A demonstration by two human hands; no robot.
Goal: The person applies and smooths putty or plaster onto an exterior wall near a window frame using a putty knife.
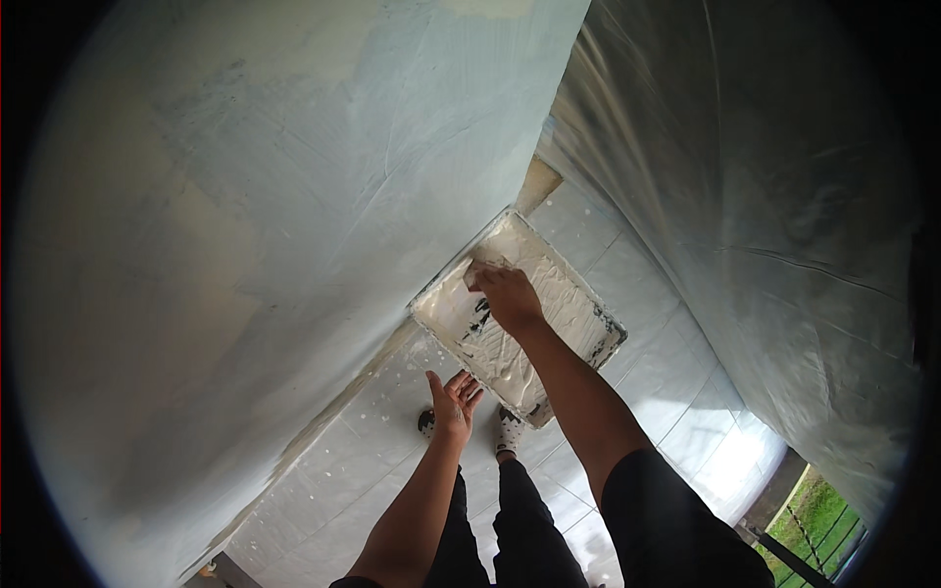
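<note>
A rectangular tray [578,277] lies in the middle of the view, its inside and rim smeared with thick cream-white paste [549,284]. Over the tray's left part, my right hand [508,294] reaches in with its fingers bent down around a small brownish, flat-looking piece whose kind I cannot make out. My left hand [454,404] is beside the tray's near-left edge, palm up, thumb and fingers spread, holding nothing. Whether its fingertips touch the tray edge I cannot tell.
A wall [294,147] with patchy white and grey coating rises at the left, close to the tray. Translucent plastic sheeting [765,225] hangs at the right. Grey floor tiles [372,431] carry white specks. My feet stand just below the tray. Railing and grass [818,519] show lower right.
</note>
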